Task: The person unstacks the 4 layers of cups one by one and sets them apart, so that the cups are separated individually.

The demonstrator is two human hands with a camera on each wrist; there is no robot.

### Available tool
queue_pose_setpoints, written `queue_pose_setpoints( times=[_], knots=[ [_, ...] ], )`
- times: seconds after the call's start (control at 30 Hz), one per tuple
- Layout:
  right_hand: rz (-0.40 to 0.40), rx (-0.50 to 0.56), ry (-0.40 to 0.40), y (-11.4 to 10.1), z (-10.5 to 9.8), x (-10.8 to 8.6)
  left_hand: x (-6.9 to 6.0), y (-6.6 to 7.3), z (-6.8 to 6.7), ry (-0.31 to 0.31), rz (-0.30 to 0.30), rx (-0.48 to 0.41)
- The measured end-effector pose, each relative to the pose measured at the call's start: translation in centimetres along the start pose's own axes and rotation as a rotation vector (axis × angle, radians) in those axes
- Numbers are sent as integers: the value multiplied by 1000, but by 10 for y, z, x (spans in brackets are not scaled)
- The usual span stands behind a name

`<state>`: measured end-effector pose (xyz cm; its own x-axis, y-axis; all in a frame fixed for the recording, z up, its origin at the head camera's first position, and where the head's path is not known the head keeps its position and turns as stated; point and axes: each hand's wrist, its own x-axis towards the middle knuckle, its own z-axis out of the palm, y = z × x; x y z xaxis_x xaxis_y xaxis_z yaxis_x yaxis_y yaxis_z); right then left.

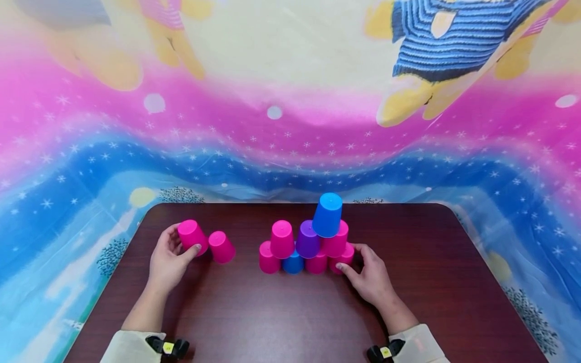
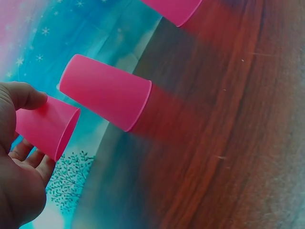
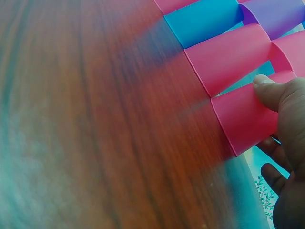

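The upper half of the frame is filled by a printed cloth (image 1: 281, 55) in cream, pink and blue, dotted with snowflakes. Across the lower half, a dark brown table (image 1: 272, 317) is seen. Just right of centre, a stack of cups (image 1: 308, 239) is set upside down on it: four at the bottom, one blue and three pink; three above, a purple one flanked by two pink; and a single blue cup (image 1: 329, 216) on top, placed over the purple cup and its right-hand neighbour. At the stack's lower right, the end cup (image 1: 346, 253) is held by the partly closed right hand (image 1: 369, 275), thumb at the near side, fingers behind. At the left of the frame, a pink cup (image 1: 191, 236) is gripped between the thumb and fingers of the half-closed left hand (image 1: 167, 261). Just beside it, a second pink cup (image 1: 221, 247) is stood upside down. At the bottom edge, pale sleeves (image 1: 131, 348) are shown, with small black devices (image 1: 168, 347) at the wrists
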<state>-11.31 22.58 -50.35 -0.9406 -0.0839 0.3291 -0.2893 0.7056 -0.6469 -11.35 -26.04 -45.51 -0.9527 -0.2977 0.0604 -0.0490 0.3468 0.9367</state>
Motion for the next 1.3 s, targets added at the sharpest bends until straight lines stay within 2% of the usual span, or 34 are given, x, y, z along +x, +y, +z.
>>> queue_pose_setpoints(
  times=[0.37, 0.57, 1.3],
  knots=[
    [-3, 0, 5, 1, 1, -1, 0, -18, 6, -17, -42, 7],
    [-3, 2, 5, 1, 1, -1, 0, -25, 8, -14, -45, 24],
    [5, 13, -2, 0, 0, -1, -3, -38, 14, -24, -51, 30]
  ],
)
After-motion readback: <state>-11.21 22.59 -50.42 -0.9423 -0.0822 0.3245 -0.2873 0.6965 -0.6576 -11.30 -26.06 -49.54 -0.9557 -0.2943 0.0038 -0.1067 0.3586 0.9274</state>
